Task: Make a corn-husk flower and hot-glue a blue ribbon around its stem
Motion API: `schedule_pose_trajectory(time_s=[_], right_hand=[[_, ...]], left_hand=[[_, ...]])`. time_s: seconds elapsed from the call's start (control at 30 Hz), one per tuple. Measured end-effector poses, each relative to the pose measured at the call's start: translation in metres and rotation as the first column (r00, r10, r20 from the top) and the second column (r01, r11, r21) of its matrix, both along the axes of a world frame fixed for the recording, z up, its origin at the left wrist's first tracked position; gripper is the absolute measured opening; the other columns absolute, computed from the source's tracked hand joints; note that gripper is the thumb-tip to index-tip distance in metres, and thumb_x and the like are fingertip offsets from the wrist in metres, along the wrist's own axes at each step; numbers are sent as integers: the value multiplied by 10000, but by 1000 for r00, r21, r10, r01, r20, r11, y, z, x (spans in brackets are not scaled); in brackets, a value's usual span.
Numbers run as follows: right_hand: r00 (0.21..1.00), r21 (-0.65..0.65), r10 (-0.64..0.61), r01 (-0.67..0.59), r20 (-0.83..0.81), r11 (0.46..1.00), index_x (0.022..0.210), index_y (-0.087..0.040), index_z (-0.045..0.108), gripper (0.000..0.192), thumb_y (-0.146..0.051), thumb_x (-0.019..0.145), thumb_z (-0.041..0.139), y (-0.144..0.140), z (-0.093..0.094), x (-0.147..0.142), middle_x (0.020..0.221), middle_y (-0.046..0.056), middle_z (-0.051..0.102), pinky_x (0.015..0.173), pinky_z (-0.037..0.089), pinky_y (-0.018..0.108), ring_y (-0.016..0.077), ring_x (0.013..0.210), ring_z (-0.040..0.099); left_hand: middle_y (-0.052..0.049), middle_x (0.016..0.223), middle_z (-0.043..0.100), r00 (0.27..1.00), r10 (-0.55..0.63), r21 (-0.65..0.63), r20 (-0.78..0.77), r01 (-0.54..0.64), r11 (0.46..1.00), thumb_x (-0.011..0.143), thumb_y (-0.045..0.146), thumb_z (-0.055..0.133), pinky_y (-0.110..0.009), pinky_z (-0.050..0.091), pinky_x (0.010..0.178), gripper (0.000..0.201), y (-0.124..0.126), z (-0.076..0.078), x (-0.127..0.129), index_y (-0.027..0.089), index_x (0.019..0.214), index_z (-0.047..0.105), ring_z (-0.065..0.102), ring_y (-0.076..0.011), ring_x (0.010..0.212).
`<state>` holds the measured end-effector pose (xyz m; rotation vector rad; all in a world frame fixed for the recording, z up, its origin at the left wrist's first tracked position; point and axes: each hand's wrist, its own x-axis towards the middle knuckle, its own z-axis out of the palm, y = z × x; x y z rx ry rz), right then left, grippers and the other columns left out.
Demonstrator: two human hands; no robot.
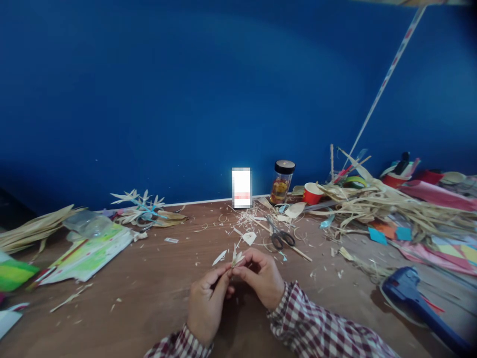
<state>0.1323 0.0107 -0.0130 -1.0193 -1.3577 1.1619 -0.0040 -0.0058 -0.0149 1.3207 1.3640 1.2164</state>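
Observation:
Between my two hands, just above the brown table (149, 288), is a small flower of pale dried strips (237, 258) with pointed petals spreading upward. My left hand (209, 298) pinches its base between thumb and fingers. From the right side, my right hand (261, 276) closes thumb and forefinger on the petals near the same spot. The fingertips hide the flower's lower end. A loose pale petal (219, 257) lies just beyond my left fingers. Farther off rest black-handled scissors (282, 239), lying by a thin wooden stick (301, 253).
A blue glue gun (404, 288) lies at right, near a heap of dried husk strips (357, 204). A jar (282, 184), a red paper cup (312, 194) and a blurred bright upright object (242, 188) stand by the wall. Finished-looking husk flowers (143, 206) and a painted sheet (93, 253) lie left.

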Motion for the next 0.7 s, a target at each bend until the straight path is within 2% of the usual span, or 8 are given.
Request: schedule_pose_trajectory(time_s=[0.37,0.57,0.7], right_hand=[[999,-19,-37,37,-20,999,657,-160,590,155,-293,644,668,1,-2,0,687,1,592,578,409,234,122,628,526],[999,-26,-36,36,6,999,673,-161,592,135,-275,656,662,1,0,0,624,-18,576,535,388,217,101,562,496],[998,18,-51,51,25,999,666,-161,608,116,-263,657,664,0,0,0,656,-11,586,545,396,221,108,586,513]], left_hand=[[-2,511,622,1000,-9,10,-8,9,1000,677,334,597,-221,479,467,257,-3,6,1,166,850,688,576,-140,456],[6,488,613,1000,-13,-5,-19,13,1000,695,347,580,-199,458,456,267,-1,2,0,153,855,668,562,-123,445],[3,495,613,1000,-22,-12,5,22,1000,693,353,580,-200,451,446,273,-1,0,0,145,850,662,554,-121,442]])
